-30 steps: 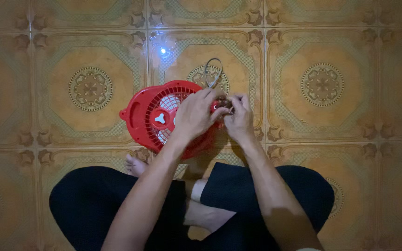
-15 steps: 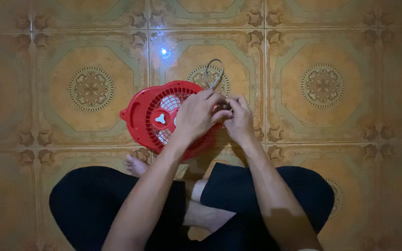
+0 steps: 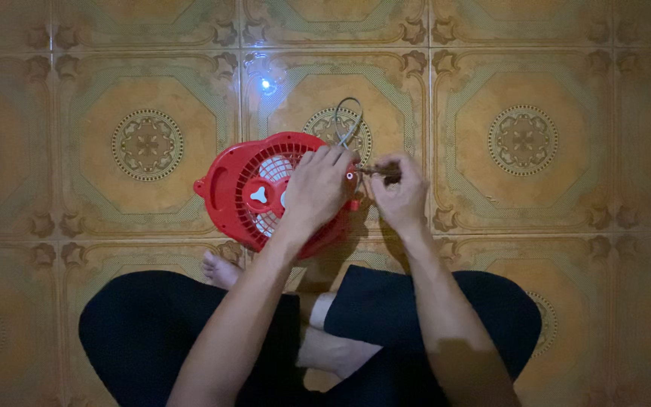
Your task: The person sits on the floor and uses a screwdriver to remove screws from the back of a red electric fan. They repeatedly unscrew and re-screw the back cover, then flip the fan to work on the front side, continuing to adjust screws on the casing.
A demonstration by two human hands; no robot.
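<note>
**Red fan on tiled floor, both hands at its right edge**

One small fan (image 3: 254, 192), round, of glossy red plastic, lies flat on the floor (image 3: 145, 143) in front of the seated person's crossed legs. Its grille is a ring of thin radial slats, with pale blades and a red hub visible behind. One moulded handle projects at its left rim.

The left hand (image 3: 316, 188) lies palm-down over the fan's right half, fingers spread and pressing the grille, not clenched.

One thin grey cord (image 3: 346, 120) loops on the tile just above the fan.

The right hand (image 3: 399, 194) sits just beside the fan's right edge, its fingertips pinched on a small, slim, dark object (image 3: 377, 172); its kind cannot be told.

The floor is glazed ceramic tile, ochre with ornate green-brown borders and round medallions.
</note>
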